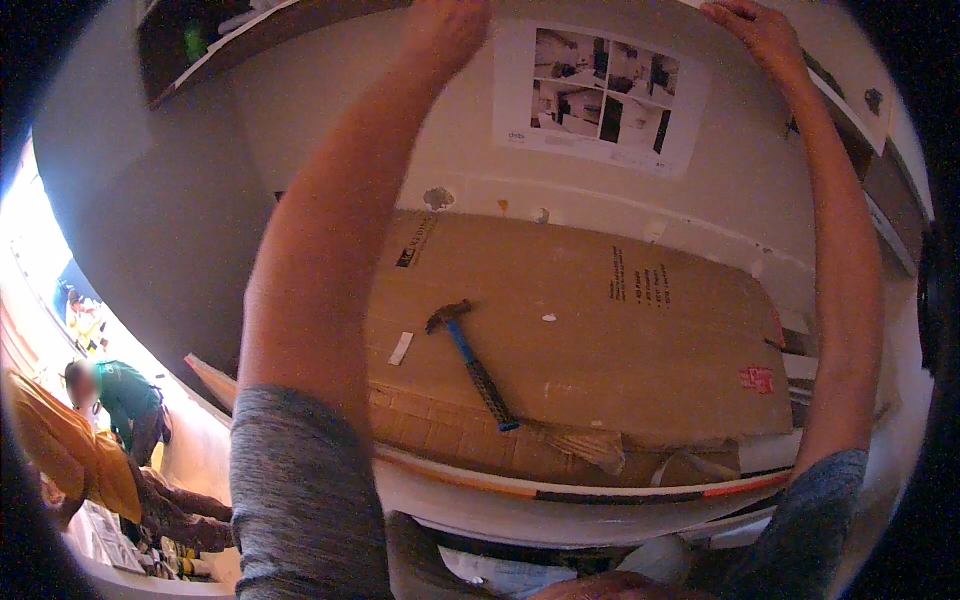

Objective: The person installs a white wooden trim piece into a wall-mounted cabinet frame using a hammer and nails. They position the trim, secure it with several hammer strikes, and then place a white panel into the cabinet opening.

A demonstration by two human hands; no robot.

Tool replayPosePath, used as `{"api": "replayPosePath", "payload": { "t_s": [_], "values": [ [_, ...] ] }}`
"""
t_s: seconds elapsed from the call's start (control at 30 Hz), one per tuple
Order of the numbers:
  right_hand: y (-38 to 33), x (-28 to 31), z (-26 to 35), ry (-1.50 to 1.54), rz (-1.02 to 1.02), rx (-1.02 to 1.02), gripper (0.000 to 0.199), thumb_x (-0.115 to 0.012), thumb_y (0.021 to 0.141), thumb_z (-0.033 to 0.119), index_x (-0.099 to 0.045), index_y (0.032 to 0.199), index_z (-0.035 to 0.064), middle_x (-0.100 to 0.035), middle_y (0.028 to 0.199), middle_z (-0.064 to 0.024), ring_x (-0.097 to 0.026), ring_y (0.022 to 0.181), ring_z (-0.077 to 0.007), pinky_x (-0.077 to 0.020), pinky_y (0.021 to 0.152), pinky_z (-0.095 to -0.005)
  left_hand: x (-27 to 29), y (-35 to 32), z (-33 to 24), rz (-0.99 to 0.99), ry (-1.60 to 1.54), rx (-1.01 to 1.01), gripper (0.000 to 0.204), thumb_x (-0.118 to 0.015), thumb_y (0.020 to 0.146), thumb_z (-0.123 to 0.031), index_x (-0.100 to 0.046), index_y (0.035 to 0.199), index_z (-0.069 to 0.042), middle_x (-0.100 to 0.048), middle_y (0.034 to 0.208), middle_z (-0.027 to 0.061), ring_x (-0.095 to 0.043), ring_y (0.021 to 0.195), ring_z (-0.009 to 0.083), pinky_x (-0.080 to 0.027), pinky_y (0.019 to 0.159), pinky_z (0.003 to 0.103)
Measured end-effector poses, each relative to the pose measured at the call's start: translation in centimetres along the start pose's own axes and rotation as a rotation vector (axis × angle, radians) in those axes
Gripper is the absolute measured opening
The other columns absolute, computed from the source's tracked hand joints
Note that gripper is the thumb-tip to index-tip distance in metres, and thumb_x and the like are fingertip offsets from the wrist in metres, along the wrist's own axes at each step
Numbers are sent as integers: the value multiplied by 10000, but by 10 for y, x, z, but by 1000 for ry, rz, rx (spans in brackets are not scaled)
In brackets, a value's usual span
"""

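Both my arms reach up toward the top of the view. My left hand (pixel 452 32) looks closed at the upper edge, where its fingers are partly cut off. Whatever it grips is out of sight. My right hand (pixel 762 38) is at the upper right, its fingers bent and pressed together near a pale edge; what they hold is too cut off to name. Between my arms, below the hands, a claw hammer (pixel 472 366) with a blue and black handle lies on a flat brown cardboard sheet (pixel 600 350). A small white strip (pixel 401 348) lies beside it.
A printed sheet with several photos (pixel 604 95) is on the wall ahead. Open shelving (pixel 215 60) stands at upper left, a ledge (pixel 845 115) at upper right. An orange and black striped edge (pixel 600 494) runs before the cardboard. Far left, a person in green (pixel 128 392) bends over.
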State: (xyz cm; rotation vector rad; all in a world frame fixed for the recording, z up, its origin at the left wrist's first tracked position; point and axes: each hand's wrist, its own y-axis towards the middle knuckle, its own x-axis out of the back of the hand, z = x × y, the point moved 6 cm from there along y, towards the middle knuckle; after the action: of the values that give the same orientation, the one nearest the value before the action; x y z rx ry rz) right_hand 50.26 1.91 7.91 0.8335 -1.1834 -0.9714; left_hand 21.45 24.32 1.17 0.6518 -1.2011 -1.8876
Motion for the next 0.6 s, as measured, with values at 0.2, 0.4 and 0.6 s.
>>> {"api": "replayPosePath", "payload": {
  "t_s": [0.2,0.4,0.6],
  "values": [
    [4,2,-5,-62,26,-25,385,-854,821,378,-803,924,10,-768,843,-140,-709,772,-210,-550,731,-378,46,0,69,146,231,-69,440,-701,904,-222,-657,1314,-68,-561,1416,163,-479,1349,359,-396,1103,522],
    [7,-2,-1,-101,1,19,385,-858,817,363,-804,947,5,-772,859,-147,-715,781,-218,-555,741,-381,84,26,68,222,90,-66,398,-773,832,-415,-784,1089,-112,-641,1213,112,-577,1166,313,-465,976,493],
    [5,0,2,-41,14,5,396,-864,815,369,-803,937,-3,-775,873,-149,-715,787,-216,-556,744,-379,64,22,78,261,55,-84,401,-783,825,-414,-779,1068,-95,-638,1147,104,-590,1124,314,-494,951,460]
  ]
}}
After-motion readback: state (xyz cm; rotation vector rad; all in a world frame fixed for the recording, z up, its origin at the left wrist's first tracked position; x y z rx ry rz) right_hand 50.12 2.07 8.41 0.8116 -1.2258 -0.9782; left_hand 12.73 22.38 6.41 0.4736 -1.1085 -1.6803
